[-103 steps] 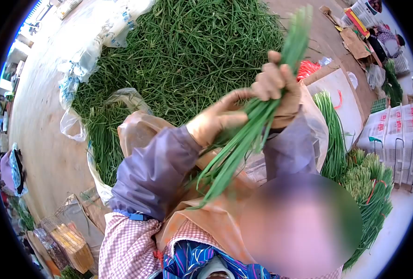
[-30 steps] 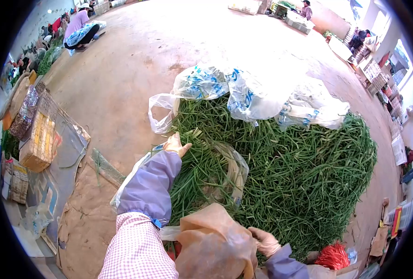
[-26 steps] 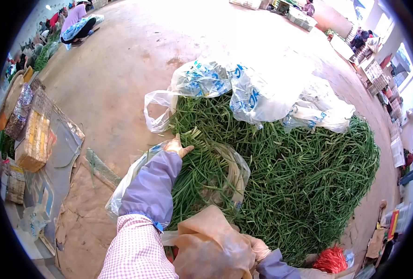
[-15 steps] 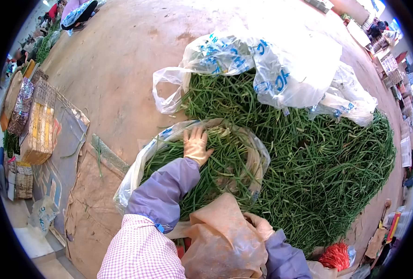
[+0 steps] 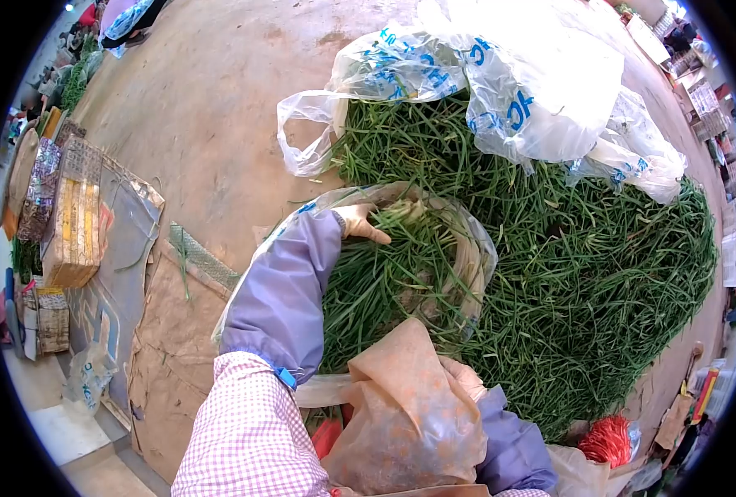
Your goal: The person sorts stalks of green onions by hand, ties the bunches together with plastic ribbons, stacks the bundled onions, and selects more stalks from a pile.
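Observation:
My left hand (image 5: 361, 224), in a pale glove, reaches inside the rim of an open plastic bag (image 5: 477, 240) of chives (image 5: 368, 282). Its thumb and fingers curl around some of the leaves near their pale ends; the fingertips are partly hidden. My right hand (image 5: 465, 377) rests low beside the tan plastic apron (image 5: 409, 414) over my knee, next to the large chive heap (image 5: 583, 282). Most of its fingers are hidden, so its grip does not show.
A clear bag with blue print (image 5: 501, 91) covers the heap's far side. Red string (image 5: 607, 441) lies at lower right. Brown sheeting (image 5: 173, 356) and a taped carton (image 5: 78, 215) are on the left. A person (image 5: 123, 21) is at top left.
My left hand has gone from lying spread on top of the chives to curling around leaves by the bag's left rim. The view has shifted slightly.

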Action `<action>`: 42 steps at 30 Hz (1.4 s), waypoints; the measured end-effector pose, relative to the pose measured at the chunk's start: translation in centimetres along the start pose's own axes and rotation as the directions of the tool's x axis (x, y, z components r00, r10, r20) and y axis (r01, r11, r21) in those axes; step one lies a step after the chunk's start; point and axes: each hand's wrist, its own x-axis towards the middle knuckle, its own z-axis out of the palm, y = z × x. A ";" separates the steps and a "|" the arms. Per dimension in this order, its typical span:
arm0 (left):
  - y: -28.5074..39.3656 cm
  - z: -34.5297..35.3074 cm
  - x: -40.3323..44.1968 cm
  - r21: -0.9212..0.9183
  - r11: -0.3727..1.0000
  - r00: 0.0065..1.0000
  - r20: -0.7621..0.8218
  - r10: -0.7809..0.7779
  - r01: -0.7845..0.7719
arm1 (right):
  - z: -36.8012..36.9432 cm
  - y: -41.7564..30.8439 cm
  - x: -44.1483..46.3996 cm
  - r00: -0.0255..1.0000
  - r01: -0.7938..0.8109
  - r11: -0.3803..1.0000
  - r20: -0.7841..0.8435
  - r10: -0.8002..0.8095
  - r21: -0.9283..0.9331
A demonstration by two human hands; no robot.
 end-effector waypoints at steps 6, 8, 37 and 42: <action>-2.6 3.2 1.3 0.044 0.918 0.900 0.183 -0.396 0.395 | -0.3 -1.5 0.2 0.982 0.183 0.850 0.046 -0.185 -0.495; 3.8 0.7 -1.1 -0.100 0.918 0.893 0.293 -0.341 0.383 | -0.4 -1.1 0.8 0.991 0.129 0.856 0.034 -0.130 -0.500; 5.5 8.4 -3.4 0.034 0.970 0.878 -0.432 -0.205 0.243 | 1.2 -2.8 -0.6 0.997 0.039 0.901 -0.047 -0.065 -0.432; 1.3 6.4 -3.9 -0.301 0.953 0.851 -0.492 -0.185 0.034 | -4.5 2.8 1.7 0.924 0.239 0.892 -0.192 -0.330 -0.383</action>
